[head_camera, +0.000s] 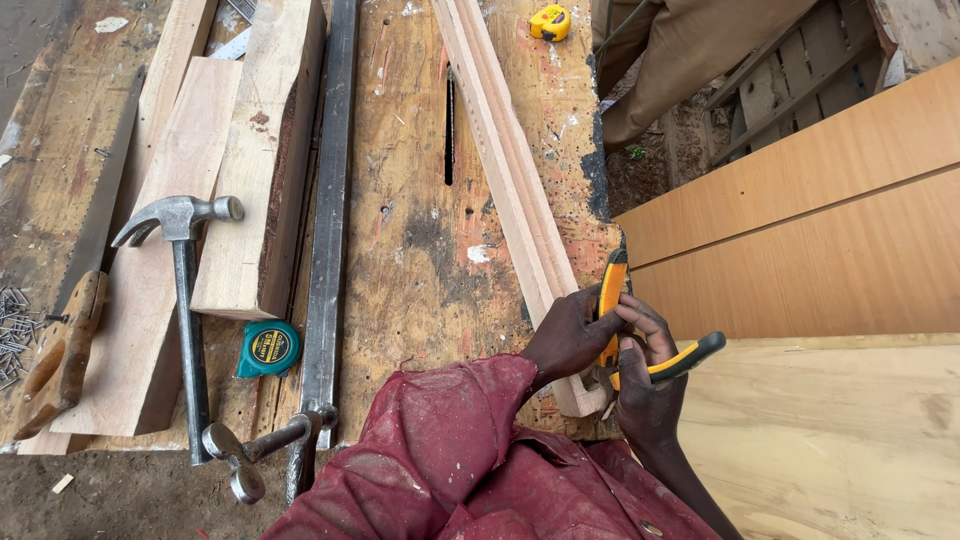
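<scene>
Sleeves of dark red work cloth (450, 450) are filling the bottom of the view, and from them both hands are reaching to the near right corner of the workbench (420, 250). The left hand (568, 335) is lying knuckles up, its fingers curling around the near end of a long moulded wood strip (505, 170) and the orange handle behind it. The right hand (645, 385) is coming up from below, wrist bent, fingers closing on a pair of orange-and-black-handled pliers (640, 330); one handle is pointing up past the left hand, the other is sticking out to the right. The pliers' head is hiding behind the hands, so I cannot tell what it is biting.

Left of the hands, a metal clamp with a T-handle (260, 450) is lying along the bench's near edge, its long bar (330, 200) running away from the camera. Just beside it a green tape measure (268, 348) is resting, and next to that a claw hammer (185, 290) is lying across pale planks (255, 150). At the far left a handsaw with a wooden grip (65, 350) is sitting near a scatter of nails (12, 330).

To the right, flat brown boards (800, 230) are leaning off the bench. Farther away a yellow tape measure (550, 22) is sitting at the bench's far edge, and another person's tan-clothed leg (690, 50) is standing beyond.
</scene>
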